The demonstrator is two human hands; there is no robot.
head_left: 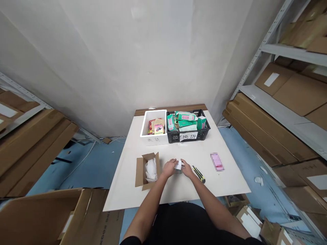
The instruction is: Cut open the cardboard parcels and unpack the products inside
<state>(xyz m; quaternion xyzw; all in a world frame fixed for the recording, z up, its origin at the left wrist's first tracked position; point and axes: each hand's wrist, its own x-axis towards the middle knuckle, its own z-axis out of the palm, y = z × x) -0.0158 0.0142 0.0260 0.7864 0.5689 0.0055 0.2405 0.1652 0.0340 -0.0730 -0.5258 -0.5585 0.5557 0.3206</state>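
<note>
Over the front middle of the white table (163, 195), my left hand (169, 167) and my right hand (187, 169) face each other. Between them is a small white box (178, 165) with a greyish lower side, and the fingers of both hands are closed on its edges. My fingers partly cover it, so its print and any flap cannot be made out. Close to my right hand lies a yellow-and-black utility knife (198, 174). Left of my left hand, an open cardboard box (138, 172) holds a white plastic bag (151, 169).
At the table's back stand a white foam bin (154, 140) with colourful packets and a black plastic crate (175, 137) with green boxes. A blurred pink item (217, 161) lies at right. Shelves (293, 95) with cartons flank the table; a large open carton (84, 211) stands front left.
</note>
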